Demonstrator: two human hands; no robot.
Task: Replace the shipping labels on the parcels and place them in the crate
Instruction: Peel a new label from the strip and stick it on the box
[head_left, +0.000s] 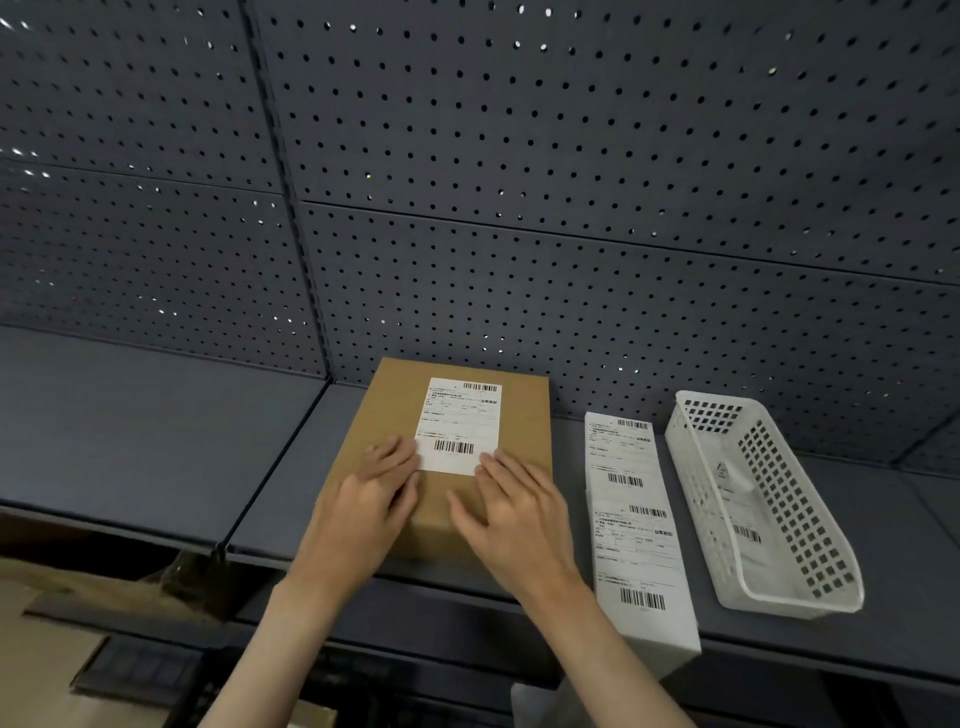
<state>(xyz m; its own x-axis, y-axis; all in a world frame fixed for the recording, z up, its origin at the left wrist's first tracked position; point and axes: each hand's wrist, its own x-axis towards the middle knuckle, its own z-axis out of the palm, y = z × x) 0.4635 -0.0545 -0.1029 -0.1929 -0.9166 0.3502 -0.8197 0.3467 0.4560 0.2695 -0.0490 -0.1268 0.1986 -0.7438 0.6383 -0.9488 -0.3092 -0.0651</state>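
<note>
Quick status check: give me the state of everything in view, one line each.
Parcel: closed, flat on the shelf, label on top.
Label: stuck on the parcel, both hands at its near corners.
Left hand: open, fingers flat on the parcel.
Right hand: open, fingers flat on the parcel.
Label strip: lying flat right of the parcel.
Basket: upright, a label-like sheet inside.

Both hands, left hand (375, 493) and right hand (511, 506), press flat on the parcel (457, 415) at its label (460, 423), beside a label strip (636, 525) and a white crate (810, 519).

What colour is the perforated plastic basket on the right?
White: the perforated plastic basket, seen in the head view.
</note>
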